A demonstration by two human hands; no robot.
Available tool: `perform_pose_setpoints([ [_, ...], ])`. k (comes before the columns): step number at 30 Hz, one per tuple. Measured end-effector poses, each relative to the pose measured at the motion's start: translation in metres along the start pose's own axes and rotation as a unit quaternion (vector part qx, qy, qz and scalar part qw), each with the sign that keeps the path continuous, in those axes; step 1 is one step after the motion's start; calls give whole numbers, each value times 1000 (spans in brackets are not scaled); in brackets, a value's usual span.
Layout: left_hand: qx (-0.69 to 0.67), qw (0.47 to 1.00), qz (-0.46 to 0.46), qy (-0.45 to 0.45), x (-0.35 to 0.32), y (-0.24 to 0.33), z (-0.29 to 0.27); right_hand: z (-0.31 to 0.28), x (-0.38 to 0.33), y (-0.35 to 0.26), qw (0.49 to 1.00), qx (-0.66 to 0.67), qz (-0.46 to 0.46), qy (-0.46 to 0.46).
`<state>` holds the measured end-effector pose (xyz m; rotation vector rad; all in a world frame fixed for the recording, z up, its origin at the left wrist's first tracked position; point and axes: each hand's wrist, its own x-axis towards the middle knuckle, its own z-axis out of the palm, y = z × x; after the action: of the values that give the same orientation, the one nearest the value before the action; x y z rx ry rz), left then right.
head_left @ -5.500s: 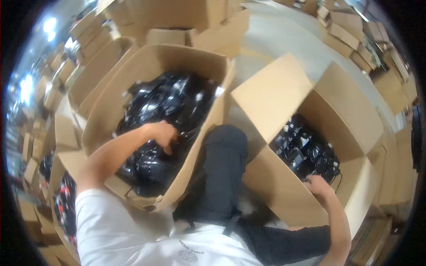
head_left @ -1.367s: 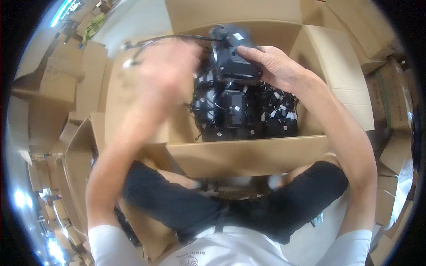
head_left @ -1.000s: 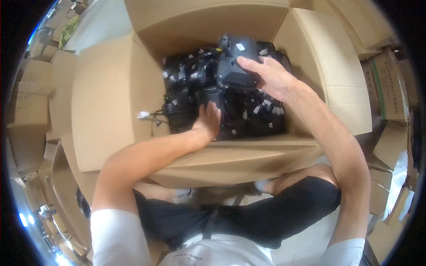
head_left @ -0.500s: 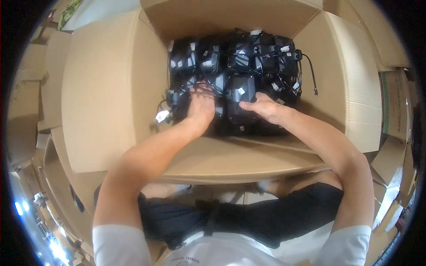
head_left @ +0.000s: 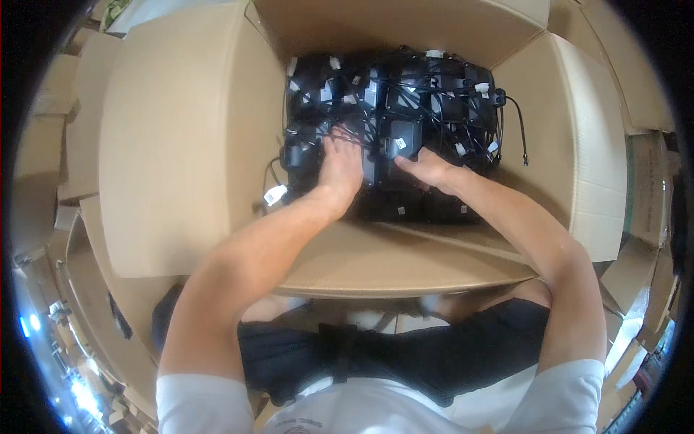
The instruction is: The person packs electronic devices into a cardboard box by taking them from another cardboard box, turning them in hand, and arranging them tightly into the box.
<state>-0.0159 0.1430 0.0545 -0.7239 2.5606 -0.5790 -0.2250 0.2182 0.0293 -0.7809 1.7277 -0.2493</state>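
Both hands are down inside the box (head_left: 181,145), and I'd judge the step to be settling the black units (head_left: 394,108) into their rows, pressing the near ones level with the rest.

My left hand (head_left: 340,165) lies flat, palm down, fingers spread over the near-left units, touching them rather than gripping. My right hand (head_left: 426,168) sits just beside it to the right, fingers fairly straight and close together, their tips against one unit (head_left: 402,137) that stands a little proud of its neighbours. I can't tell whether the thumb is hooked under it, so whether I merely push it or pinch it is unclear.

Near me, the front flap (head_left: 390,260) hangs over my lap, forearms crossing it. The units fill the middle and far part of the box in tight rows, with thin cables (head_left: 515,126) looped across them, one trailing onto the right wall. At the left, a cable with a white plug (head_left: 275,194) strays out beside my left wrist.

Next, I think, the move calls for seating that raised unit without trapping a cable, then tucking the stray plug back in.
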Motion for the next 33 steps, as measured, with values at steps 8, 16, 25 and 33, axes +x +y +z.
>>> perform_pose_setpoints([
  [8,-62,989,116,-62,-14,-50,-15,-9,-7,-33,997,-61,19,-45],
  [16,-439,895,33,68,-195,-229,-200,-7,4,-20,992,-92,-82,-14],
  [25,-416,756,-502,-66,-585,-313,-87,-49,-53,-33,847,-478,-209,103],
  [33,-177,868,-448,-120,-571,-195,45,-60,-134,-77,793,-516,-301,122],
])
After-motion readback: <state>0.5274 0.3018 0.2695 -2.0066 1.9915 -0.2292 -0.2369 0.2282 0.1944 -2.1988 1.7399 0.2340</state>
